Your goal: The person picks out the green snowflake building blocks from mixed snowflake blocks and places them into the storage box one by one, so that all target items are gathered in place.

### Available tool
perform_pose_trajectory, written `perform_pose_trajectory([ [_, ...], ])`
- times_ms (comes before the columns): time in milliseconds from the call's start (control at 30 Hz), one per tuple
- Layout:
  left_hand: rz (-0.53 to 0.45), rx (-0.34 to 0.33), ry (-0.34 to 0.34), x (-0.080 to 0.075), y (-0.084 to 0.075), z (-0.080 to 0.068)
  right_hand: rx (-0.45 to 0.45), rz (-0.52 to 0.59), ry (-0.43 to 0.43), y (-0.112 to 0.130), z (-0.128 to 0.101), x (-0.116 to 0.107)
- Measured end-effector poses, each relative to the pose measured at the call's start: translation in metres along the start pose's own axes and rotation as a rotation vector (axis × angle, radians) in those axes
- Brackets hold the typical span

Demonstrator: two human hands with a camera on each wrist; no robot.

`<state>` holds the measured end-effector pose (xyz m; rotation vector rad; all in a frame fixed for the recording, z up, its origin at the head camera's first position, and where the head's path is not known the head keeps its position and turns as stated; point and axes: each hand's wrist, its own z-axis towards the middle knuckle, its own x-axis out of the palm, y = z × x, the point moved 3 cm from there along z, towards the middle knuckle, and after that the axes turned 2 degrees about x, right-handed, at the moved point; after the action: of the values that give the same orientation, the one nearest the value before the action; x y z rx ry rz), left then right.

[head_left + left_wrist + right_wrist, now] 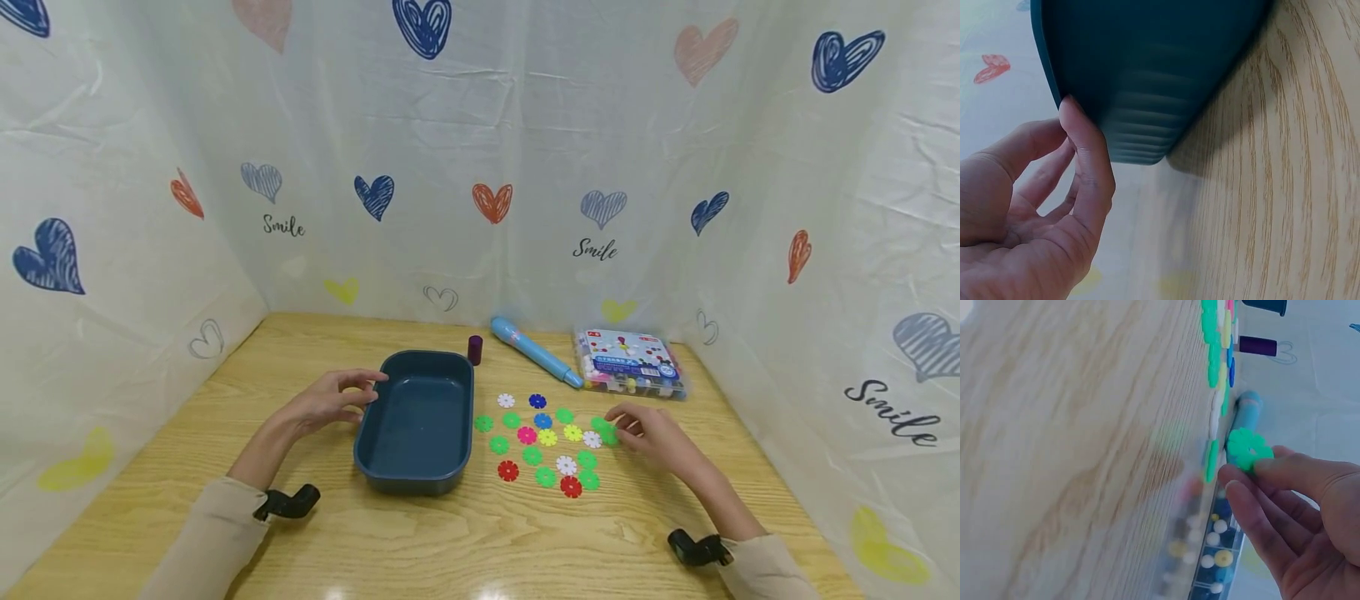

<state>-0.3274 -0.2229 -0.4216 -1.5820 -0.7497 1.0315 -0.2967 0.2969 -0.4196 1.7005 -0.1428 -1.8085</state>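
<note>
My right hand (654, 437) pinches a green snowflake disc (1249, 449) between thumb and fingertips, just off the tabletop near its right edge. That thin grip could slip and drop it among the loose discs (546, 440). My left hand (330, 402), fingers loosely curved, touches the blue tray (417, 425) at mid-table; a nudge could shift it. Behind lie a blue pen (534, 351) and a clear box (630, 362).
</note>
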Motion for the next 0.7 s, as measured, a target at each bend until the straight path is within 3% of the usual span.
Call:
perform_pose_trajectory([
  [167, 0.001, 0.004, 0.003, -0.001, -0.002, 0.004, -0.002, -0.014, -0.002, 0.004, 0.007, -0.001],
  [400, -0.02, -0.013, -0.008, -0.003, -0.004, 0.005, -0.001, 0.047, 0.041, 0.014, 0.019, 0.0],
  [700, -0.054, -0.036, -0.008, -0.001, 0.002, -0.001, -0.11, 0.025, 0.037, 0.035, 0.03, 0.008],
])
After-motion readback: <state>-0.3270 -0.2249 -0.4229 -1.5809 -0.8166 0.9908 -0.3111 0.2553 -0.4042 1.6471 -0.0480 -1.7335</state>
